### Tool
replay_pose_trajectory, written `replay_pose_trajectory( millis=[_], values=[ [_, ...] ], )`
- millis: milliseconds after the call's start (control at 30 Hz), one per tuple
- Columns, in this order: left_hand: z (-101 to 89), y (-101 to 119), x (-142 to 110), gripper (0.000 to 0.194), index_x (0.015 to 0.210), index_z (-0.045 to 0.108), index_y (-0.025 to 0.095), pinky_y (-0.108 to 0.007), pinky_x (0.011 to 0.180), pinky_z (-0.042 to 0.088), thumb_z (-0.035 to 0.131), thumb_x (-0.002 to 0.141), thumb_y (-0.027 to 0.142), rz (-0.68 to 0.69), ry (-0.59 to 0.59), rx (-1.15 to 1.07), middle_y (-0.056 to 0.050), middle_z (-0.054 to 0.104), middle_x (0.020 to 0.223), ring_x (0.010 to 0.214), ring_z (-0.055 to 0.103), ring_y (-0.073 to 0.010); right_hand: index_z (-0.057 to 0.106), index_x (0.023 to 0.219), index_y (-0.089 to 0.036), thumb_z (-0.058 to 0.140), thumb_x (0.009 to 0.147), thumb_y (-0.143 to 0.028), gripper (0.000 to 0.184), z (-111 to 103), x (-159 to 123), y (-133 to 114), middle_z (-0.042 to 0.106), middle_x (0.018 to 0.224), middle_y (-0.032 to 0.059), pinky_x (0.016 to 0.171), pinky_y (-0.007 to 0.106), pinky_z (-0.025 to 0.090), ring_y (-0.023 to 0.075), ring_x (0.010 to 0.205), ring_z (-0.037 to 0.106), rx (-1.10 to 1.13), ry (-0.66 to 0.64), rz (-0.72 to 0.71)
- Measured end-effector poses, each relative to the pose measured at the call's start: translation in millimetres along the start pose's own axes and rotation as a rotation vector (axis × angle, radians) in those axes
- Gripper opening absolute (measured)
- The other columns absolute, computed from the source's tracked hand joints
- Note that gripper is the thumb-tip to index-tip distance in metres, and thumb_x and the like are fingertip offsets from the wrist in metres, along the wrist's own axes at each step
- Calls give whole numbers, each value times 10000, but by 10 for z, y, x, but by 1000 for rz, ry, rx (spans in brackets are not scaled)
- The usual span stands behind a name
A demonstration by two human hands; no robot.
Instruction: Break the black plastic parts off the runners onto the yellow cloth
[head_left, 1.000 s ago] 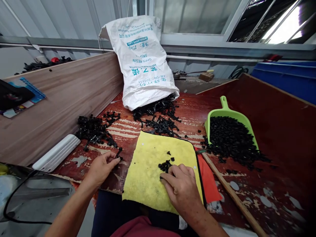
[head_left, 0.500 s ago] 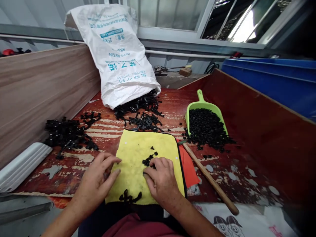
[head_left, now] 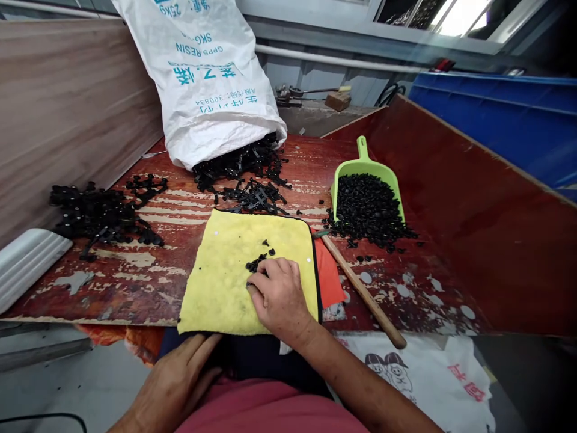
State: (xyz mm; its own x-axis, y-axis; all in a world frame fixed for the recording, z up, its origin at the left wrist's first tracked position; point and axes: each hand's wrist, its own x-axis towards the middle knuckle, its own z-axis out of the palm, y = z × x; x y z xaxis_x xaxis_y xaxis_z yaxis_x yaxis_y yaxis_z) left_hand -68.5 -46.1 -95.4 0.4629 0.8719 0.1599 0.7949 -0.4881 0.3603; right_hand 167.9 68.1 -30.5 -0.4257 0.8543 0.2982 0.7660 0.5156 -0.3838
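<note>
A yellow cloth point(head_left: 225, 270) with a dark border lies at the table's front edge. My right hand point(head_left: 282, 294) rests on it, fingers curled and closed round small black plastic parts, mostly hidden by the fingers. Just beyond the fingertips is a little heap of the same black parts point(head_left: 255, 263), with a couple of loose ones beside it. My left hand point(head_left: 183, 367) is low, in front of the cloth's near edge over my lap. Its fingers are stretched out and look open; their tips and the palm are partly hidden.
Black branched plastic pieces point(head_left: 243, 162) spill from a white sack point(head_left: 216, 90); another pile point(head_left: 99, 210) lies left. A green dustpan point(head_left: 363, 157) full of small black parts stands right, near a wooden-handled tool point(head_left: 365, 294). Wooden boards point(head_left: 76, 102) wall both sides.
My left hand has moved from above the cloth down past its near edge. The black branched piece at that edge is out of sight. The view has tilted down; my right hand stays by the heap.
</note>
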Motion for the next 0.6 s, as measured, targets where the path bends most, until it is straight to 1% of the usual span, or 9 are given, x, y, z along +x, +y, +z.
replay_pose_trajectory(
  millis=[33,100,167,267,333,433,467,533,600],
  values=[
    [37,38,23,373,1289,568,230,-303,769,561,576,924,301,-29,21,27,-84,721,1020,865,712,-224,667,862,-223,617,883,-223,54,-1,-1,-1,572,966,35,865,389,298,216,937,446,1,3,-3],
    [79,118,80,261,1149,637,214,-354,750,560,585,913,312,-75,58,79,-89,714,948,823,699,-249,667,863,-220,622,877,-214,48,-4,-2,-5,572,953,35,865,387,298,217,933,443,-5,16,-9],
    [65,167,109,203,1075,665,212,-380,761,545,584,906,292,-69,55,83,-95,703,939,824,677,-254,664,857,-215,624,876,-220,44,-7,-2,-10,572,946,35,860,385,297,216,926,442,-18,28,-16],
    [0,176,95,266,1135,672,256,-406,873,498,600,880,226,50,-69,24,-102,682,1119,997,630,-268,660,855,-215,617,890,-243,62,-7,-4,-14,575,953,30,863,386,293,214,929,440,-29,35,-24],
    [-7,178,94,291,1126,694,285,-448,914,463,638,849,216,89,-137,41,-97,665,1198,1080,592,-296,662,862,-216,617,895,-255,68,-1,-8,-13,578,969,31,871,388,290,214,938,439,-29,37,-23],
    [43,206,131,122,886,755,269,-458,894,454,665,835,205,38,-138,137,-97,680,1197,1069,595,-305,669,862,-214,623,897,-258,72,8,-15,-9,576,964,34,875,387,290,215,944,437,-25,40,-17],
    [49,213,140,127,791,750,258,-440,880,462,656,841,188,25,-136,150,-91,689,1188,1049,607,-292,672,862,-215,623,898,-260,75,9,-16,-7,575,959,35,875,387,290,216,944,436,-24,42,-15],
    [-12,206,132,191,705,726,249,-408,870,479,634,847,161,6,-127,119,-75,701,1181,1030,627,-269,677,860,-219,625,898,-262,77,9,-15,-3,574,951,33,873,385,290,215,939,436,-23,47,-19],
    [-194,171,95,161,752,725,264,-387,889,499,622,856,198,-37,-98,-4,-58,708,1189,1056,639,-265,683,855,-225,637,888,-252,63,4,-16,-1,575,945,29,868,382,291,212,930,439,-21,53,-26]
  ],
)
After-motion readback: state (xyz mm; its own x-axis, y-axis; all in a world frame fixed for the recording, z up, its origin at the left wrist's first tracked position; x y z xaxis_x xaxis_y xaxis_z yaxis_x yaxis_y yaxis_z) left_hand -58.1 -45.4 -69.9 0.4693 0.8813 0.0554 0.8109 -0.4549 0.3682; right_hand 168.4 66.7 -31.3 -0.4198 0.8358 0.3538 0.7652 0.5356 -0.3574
